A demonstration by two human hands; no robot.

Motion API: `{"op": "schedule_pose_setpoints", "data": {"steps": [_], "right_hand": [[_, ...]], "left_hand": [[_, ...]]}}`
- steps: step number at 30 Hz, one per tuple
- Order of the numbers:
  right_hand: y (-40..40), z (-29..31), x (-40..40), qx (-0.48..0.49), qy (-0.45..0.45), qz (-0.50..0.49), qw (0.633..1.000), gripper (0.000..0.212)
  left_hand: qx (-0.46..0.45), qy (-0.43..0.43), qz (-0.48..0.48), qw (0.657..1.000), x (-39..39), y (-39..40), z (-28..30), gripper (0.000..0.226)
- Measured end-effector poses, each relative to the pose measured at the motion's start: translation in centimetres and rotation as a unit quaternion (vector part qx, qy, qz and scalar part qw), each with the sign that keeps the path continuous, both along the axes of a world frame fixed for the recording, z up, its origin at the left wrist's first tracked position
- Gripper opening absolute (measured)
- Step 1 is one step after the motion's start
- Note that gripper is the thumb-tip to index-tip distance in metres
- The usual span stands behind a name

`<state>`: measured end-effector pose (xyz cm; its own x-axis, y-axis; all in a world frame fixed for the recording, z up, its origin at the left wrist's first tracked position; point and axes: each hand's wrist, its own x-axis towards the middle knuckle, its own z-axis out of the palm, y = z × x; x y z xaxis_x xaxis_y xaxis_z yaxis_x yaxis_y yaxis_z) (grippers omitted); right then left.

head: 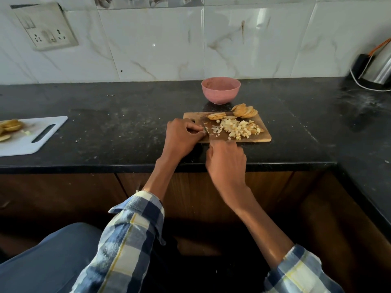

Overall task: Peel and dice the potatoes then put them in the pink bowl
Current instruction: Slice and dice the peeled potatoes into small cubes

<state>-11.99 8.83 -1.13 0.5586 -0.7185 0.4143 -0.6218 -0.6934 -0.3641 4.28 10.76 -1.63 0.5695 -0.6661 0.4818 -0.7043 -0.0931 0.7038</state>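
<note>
Hands (226, 163) at board (264, 136) beside diced potato (237, 127)

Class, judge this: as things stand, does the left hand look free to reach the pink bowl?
Probably not yet: the left hand is pinning potato at the knife; otherwise the way to the pink bowl looks open.

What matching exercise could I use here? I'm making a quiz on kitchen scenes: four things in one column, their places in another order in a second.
Things:
1. pink bowl
2. diced potato
3. white cutting board
4. potato slices

Places:
A. far left of the counter
B. middle of the wooden cutting board
C. on the counter behind the wooden board
D. far right corner of the wooden board

Pairs: 1-C, 2-B, 3-A, 4-D
</note>
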Motion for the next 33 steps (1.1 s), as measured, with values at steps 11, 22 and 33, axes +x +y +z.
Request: {"op": "schedule_pose_setpoints", "data": {"steps": [11, 22, 33], "right_hand": [[0.2, -0.1, -1.1, -0.027, -0.082, 0.018, 0.996, 0.037], [-0.5, 0.5, 2.3, -0.007, -0.018, 0.006, 1.000, 0.013], [-0.1, -0.9, 0.3, -0.015, -0.052, -0.001, 0.999, 0.013]], "left_hand": [[0.019, 0.023, 0.006, 1.000, 0.6, 0.6, -0.1, 0.020], [-0.007, -0.019, -0.014, 1.000, 0.4, 0.1, -0.2, 0.012], [0.000, -0.008, -0.002, 1.000, 0.6, 0.2, -0.4, 0.010]]}}
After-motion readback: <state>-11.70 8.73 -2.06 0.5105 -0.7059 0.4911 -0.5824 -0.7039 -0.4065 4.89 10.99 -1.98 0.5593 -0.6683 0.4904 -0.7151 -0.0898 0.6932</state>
